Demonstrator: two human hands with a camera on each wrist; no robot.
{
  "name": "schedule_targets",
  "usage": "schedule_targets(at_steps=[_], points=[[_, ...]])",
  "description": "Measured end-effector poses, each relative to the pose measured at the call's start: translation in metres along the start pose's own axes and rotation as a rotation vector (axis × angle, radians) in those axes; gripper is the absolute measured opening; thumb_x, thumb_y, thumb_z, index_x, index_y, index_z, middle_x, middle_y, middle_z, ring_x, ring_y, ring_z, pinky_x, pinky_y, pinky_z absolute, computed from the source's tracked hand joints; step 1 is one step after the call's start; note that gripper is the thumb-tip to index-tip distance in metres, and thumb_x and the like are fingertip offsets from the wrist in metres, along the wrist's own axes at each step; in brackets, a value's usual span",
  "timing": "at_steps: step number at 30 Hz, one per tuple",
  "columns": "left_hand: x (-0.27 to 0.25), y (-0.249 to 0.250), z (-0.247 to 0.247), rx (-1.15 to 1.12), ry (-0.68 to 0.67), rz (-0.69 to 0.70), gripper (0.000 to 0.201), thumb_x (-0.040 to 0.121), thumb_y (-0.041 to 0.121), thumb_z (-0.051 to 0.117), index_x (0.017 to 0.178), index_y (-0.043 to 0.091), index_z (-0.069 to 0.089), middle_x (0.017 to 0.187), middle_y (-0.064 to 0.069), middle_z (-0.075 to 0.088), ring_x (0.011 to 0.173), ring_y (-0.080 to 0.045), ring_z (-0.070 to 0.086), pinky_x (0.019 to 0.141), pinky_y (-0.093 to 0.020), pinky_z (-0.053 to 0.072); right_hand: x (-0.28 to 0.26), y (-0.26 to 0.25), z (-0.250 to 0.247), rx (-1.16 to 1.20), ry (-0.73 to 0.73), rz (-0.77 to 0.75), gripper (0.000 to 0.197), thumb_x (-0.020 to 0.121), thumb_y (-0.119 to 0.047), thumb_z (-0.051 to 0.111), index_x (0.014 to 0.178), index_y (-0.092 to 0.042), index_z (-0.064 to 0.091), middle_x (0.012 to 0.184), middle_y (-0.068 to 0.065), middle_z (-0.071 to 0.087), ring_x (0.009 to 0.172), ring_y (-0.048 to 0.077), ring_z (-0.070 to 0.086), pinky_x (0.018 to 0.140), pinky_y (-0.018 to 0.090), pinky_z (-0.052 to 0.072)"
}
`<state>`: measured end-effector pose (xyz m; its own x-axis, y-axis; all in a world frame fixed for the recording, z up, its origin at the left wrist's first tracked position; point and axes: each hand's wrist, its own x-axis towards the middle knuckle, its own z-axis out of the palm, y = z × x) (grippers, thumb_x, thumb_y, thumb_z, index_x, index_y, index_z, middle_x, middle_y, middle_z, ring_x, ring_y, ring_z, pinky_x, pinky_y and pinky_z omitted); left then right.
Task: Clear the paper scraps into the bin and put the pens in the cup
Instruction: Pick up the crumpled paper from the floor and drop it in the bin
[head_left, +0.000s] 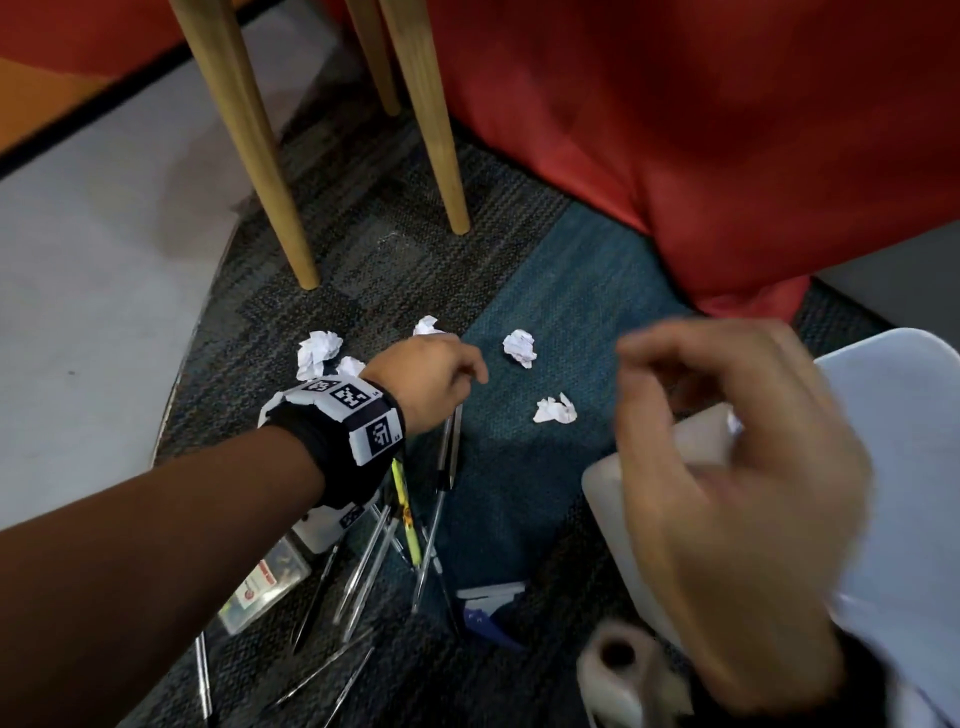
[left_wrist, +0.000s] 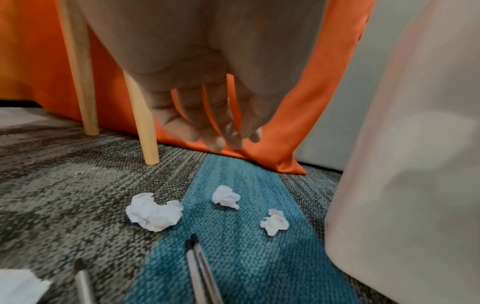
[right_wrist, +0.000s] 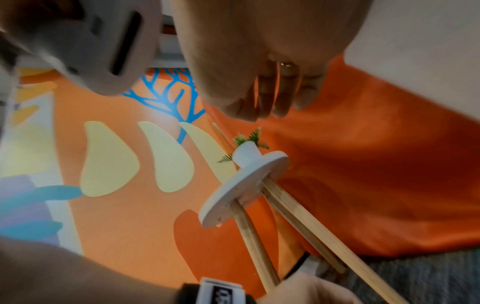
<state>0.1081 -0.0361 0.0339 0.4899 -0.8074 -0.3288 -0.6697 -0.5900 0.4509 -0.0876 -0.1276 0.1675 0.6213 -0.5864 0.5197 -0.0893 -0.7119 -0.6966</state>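
Left hand (head_left: 431, 382) hovers over scraps (left_wrist: 154, 214) on carpet, fingers (left_wrist: 217, 142) loose, empty. Right hand (head_left: 727, 483) slack above bin (left_wrist: 405, 164). Best: pinch nearest wad w/ fingertips, clear of pens (head_left: 447, 457).

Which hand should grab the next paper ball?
Probably the left. The left hand hangs low over the carpet, empty, right by the paper balls. The right hand is raised near the white bin, farther from them.

Right hand (head_left: 737, 499) motion-blurred, hiding much of the bin (head_left: 602, 483); cup (head_left: 618, 670) partly covered.
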Motion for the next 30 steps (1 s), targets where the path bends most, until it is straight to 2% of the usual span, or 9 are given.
schedule_targets(at_steps=[2,4,7,10,16,21,23,26,30], points=[[-0.003,0.011,0.0,-0.018,-0.012,0.039,0.026,0.091,0.019,0.052,0.11,0.032,0.064,0.107,0.007,0.06,0.097,-0.014,0.059,0.082,-0.022,0.042,-0.014,0.01,-0.034,-0.078,-0.086,0.052,0.025,0.082,-0.021,0.065,0.101,-0.036,0.058,0.098,-0.02,0.057,0.092,-0.007,0.053,0.084,0.008,0.035],[-0.009,0.029,0.005,-0.049,-0.103,0.108,0.036,0.09,0.027,0.06,0.124,0.034,0.055,0.116,0.01,0.06,0.101,-0.011,0.059,0.082,-0.019,0.04,-0.02,0.027,-0.064,-0.181,-0.225,0.255,0.041,0.063,-0.039,0.065,0.096,-0.059,0.053,0.095,-0.037,0.054,0.087,-0.021,0.05,0.073,0.002,0.037],[-0.022,0.066,0.03,-0.133,-0.349,0.194,0.095,0.072,0.047,0.077,0.145,0.042,0.017,0.145,0.012,0.042,0.125,-0.011,0.048,0.1,-0.023,0.039,-0.043,0.048,-0.079,-0.335,-0.447,0.454,0.056,0.041,-0.046,0.066,0.085,-0.076,0.048,0.077,-0.017,0.062,0.078,-0.016,0.054,0.061,0.003,0.041],[-0.024,0.093,0.059,-0.218,-0.356,0.25,0.113,0.064,0.058,0.078,0.146,0.044,0.0,0.153,0.009,0.03,0.135,-0.014,0.04,0.11,-0.034,0.038,-0.051,0.043,-0.08,-0.477,-0.484,0.295,0.04,0.071,-0.038,0.05,0.109,-0.048,0.053,0.083,-0.007,0.061,0.081,0.011,0.051,0.055,0.016,0.033],[0.0,0.111,0.058,-0.273,-0.081,0.177,0.088,0.082,0.06,0.06,0.148,0.029,0.01,0.147,-0.004,0.041,0.125,-0.024,0.051,0.102,-0.042,0.045,-0.012,0.058,-0.072,-0.55,-0.445,0.199,0.028,0.072,-0.021,0.062,0.099,-0.03,0.069,0.086,-0.005,0.067,0.074,0.029,0.066,0.06,0.035,0.048],[0.023,0.104,0.042,-0.254,0.009,0.165,0.078,0.086,0.048,0.062,0.146,0.027,0.016,0.139,-0.005,0.049,0.121,-0.023,0.054,0.097,-0.039,0.047,0.023,0.077,-0.062,-0.533,-0.506,0.174,0.036,0.075,-0.008,0.077,0.102,-0.03,0.071,0.086,-0.007,0.065,0.081,0.028,0.063,0.067,0.03,0.042],[0.024,0.095,0.044,-0.193,0.026,0.167,0.07,0.09,0.044,0.057,0.146,0.03,0.016,0.14,-0.001,0.048,0.122,-0.021,0.053,0.096,-0.038,0.047,0.028,0.068,-0.064,-0.481,-0.44,0.103,0.036,0.077,-0.016,0.078,0.109,-0.028,0.067,0.094,-0.006,0.06,0.088,0.021,0.053,0.072,0.025,0.031],[0.035,0.066,0.055,-0.094,0.028,0.109,0.058,0.091,0.04,0.052,0.143,0.03,0.027,0.139,0.0,0.045,0.125,-0.021,0.049,0.1,-0.04,0.045,0.017,0.04,-0.048,-0.239,-0.269,-0.109,0.02,0.078,-0.021,0.073,0.096,-0.017,0.066,0.09,-0.001,0.056,0.085,0.012,0.047,0.079,0.019,0.035],[0.074,0.024,0.074,0.029,-0.005,0.049,0.056,0.09,0.022,0.052,0.143,0.024,0.032,0.145,-0.006,0.038,0.132,-0.031,0.04,0.108,-0.042,0.036,-0.021,0.072,0.025,-0.095,-0.521,0.03,0.009,0.081,-0.02,0.064,0.088,-0.025,0.062,0.082,-0.009,0.056,0.076,0.012,0.055,0.071,0.03,0.048]])
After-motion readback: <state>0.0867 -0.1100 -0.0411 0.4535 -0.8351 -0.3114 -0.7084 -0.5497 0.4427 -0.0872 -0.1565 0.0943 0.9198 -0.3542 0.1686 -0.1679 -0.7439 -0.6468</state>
